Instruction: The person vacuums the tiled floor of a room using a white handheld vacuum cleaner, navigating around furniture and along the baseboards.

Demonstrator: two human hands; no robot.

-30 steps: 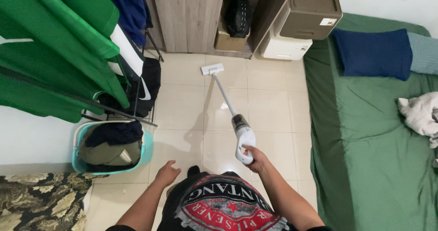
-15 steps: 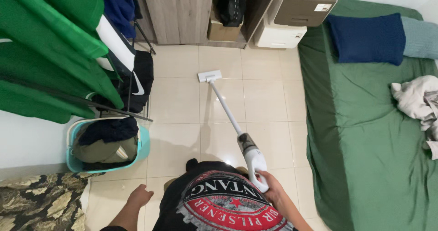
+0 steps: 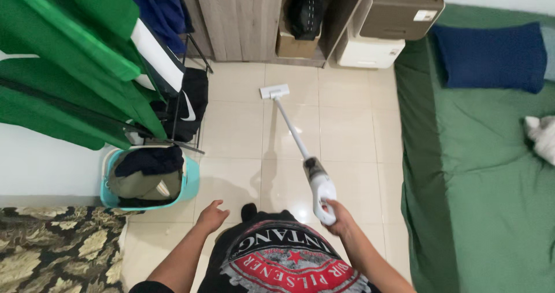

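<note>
My right hand (image 3: 340, 216) grips the handle of a white stick vacuum (image 3: 319, 186). Its thin tube slants away from me to a flat white floor head (image 3: 274, 91) resting on the cream floor tiles (image 3: 341, 125) in front of the wooden wardrobe. My left hand (image 3: 211, 216) hangs free at my side with its fingers loosely apart, holding nothing, above the tiles near the laundry basket. I wear a black shirt with a red and white round print.
A teal laundry basket (image 3: 188, 184) full of dark clothes stands at left under a rack of green garments (image 3: 69, 67). A bed with a green sheet (image 3: 480, 171) and blue pillow (image 3: 491, 56) fills the right. A wooden wardrobe (image 3: 243, 15) and stacked boxes (image 3: 399, 9) line the far wall. A patterned cloth (image 3: 52, 249) lies at lower left.
The vacuum head was pulled back toward me, then pushed forward again toward the wardrobe. My left hand dropped back and has swung forward again. My view has shifted slightly left.
</note>
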